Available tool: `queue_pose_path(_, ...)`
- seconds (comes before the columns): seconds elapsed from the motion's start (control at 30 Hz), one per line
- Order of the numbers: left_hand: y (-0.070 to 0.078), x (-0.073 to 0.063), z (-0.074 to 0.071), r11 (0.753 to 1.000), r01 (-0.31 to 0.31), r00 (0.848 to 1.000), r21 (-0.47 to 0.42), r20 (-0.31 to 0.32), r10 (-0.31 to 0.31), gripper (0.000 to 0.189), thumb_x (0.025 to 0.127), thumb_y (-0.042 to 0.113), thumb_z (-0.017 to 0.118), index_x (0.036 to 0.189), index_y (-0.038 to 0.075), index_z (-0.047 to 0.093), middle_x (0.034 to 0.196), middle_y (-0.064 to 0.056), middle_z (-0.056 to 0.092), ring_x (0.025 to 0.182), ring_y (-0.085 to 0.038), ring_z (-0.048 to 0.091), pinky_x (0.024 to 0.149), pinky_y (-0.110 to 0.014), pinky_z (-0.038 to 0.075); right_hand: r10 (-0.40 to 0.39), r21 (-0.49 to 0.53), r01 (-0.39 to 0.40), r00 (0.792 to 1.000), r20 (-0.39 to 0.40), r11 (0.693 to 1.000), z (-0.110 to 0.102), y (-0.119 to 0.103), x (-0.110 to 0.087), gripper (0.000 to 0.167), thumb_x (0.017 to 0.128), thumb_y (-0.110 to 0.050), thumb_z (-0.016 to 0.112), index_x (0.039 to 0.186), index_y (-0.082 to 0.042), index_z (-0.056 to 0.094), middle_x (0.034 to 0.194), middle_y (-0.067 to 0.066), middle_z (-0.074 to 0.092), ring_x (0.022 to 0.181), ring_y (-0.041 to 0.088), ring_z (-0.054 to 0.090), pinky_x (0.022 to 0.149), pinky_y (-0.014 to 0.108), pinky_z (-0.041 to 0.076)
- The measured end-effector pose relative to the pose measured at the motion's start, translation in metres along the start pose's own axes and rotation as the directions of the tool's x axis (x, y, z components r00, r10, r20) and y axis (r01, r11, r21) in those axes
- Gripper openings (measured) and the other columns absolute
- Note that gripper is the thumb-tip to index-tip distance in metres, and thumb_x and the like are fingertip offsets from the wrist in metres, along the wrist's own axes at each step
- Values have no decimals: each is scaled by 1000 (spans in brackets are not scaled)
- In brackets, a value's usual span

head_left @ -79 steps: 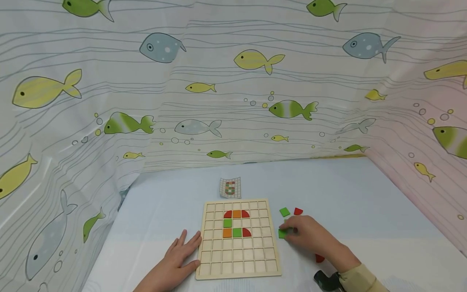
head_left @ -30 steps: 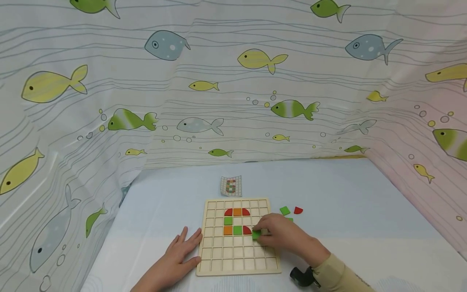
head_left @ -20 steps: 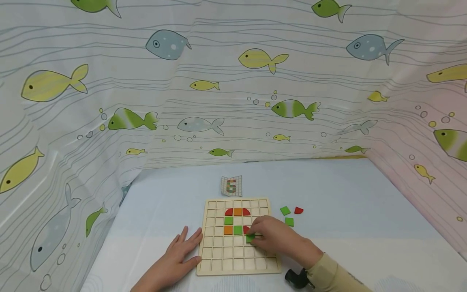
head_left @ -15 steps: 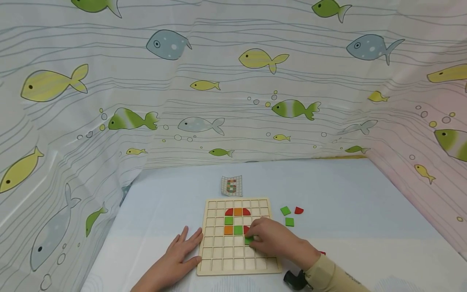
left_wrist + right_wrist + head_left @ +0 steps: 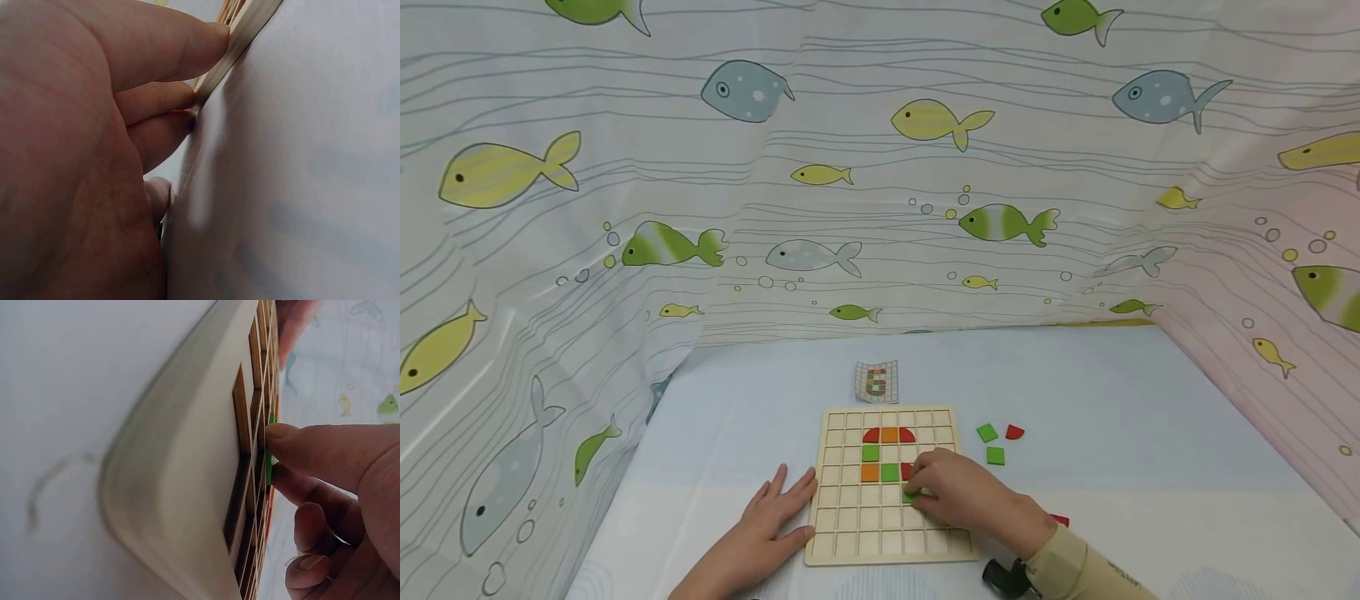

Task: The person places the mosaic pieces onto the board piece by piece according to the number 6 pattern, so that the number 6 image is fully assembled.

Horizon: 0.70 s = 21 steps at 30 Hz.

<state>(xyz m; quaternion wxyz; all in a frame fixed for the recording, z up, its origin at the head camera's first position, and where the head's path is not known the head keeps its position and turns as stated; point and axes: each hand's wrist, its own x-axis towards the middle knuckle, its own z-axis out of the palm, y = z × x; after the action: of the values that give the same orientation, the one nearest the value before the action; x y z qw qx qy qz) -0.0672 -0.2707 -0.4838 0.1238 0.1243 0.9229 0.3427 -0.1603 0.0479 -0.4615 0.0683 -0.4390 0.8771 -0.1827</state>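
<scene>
A wooden grid board [image 5: 859,543] lies on the table, with orange, green and red tiles set in its upper middle cells. My left hand [image 5: 767,527] rests flat beside it, straight fingers touching the left edge; in the left wrist view the fingertips [image 5: 212,40] meet the board's side. Over the board, my right hand [image 5: 962,493] pinches a green square tile [image 5: 910,497] between thumb and forefinger. That tile is at the cell just below a red quarter-circle tile [image 5: 906,472], partly covered by the fingers. The right wrist view shows the thumb on the green tile's edge [image 5: 269,465].
Behind the board lies a small printed card [image 5: 876,383] with a coloured grid pattern. To the right are two loose green squares [image 5: 996,456] and a red quarter-circle [image 5: 1015,432]. Another red piece [image 5: 1061,520] shows behind the right wrist, which carries a black device [image 5: 1004,577].
My right hand has carried the green tile leftward from the loose pieces onto the board, then down to the cell below the red tile. The left hand has stayed at the board's edge.
</scene>
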Motion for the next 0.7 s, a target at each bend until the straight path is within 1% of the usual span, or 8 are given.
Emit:
queue_pose_path(0.13,0,0,0,1000,-2,1000,-3,3,2,68,98,41,60,153,7,37,160,0,25,149,-36,-4,113,-58,0,-6,10,6,1000,-5,1000,-1,-1,-1,14,88,-19,77,102,-17,80,101,-11,65,98,8,59,86,25,51)
queue_pose_path(0.23,0,0,0,1000,-1,1000,-5,6,1,68,98,41,60,153,7,37,160,-1,25,149,-37,-4,113,-58,0,0,50,1,1000,-20,999,-3,0,-3,16,89,-17,76,104,-18,79,102,-13,66,99,7,59,88,26,50)
queue_pose_path(0.4,1,1,-1,1000,3,1000,5,2,-3,67,98,40,60,153,7,38,160,-1,26,149,-37,-4,113,-59,0,63,146,-58,997,-34,988,-9,7,-9,22,90,-19,75,112,-18,77,106,-14,65,100,7,59,87,28,51)
queue_pose_path(0.53,0,1,0,1000,1,1000,12,-1,-1,67,98,40,60,152,7,39,160,-1,26,149,-37,-3,113,-59,1,110,161,-101,993,-43,982,-15,15,-15,25,91,-20,74,116,-17,75,109,-13,65,102,9,59,85,28,52)
queue_pose_path(0.63,0,1,0,1000,1,1000,13,-2,-1,67,98,39,61,152,7,39,160,-1,26,149,-38,-3,113,-59,1,146,156,-136,988,-57,978,-19,22,-20,25,91,-21,73,116,-17,75,110,-13,64,101,8,59,83,29,52)
queue_pose_path(0.7,0,1,1,1000,2,1000,16,-3,-2,67,98,39,61,152,7,39,160,0,26,149,-38,-3,113,-59,1,168,156,-156,983,-66,975,-21,27,-24,26,91,-22,73,116,-16,75,110,-12,65,96,9,59,80,28,53)
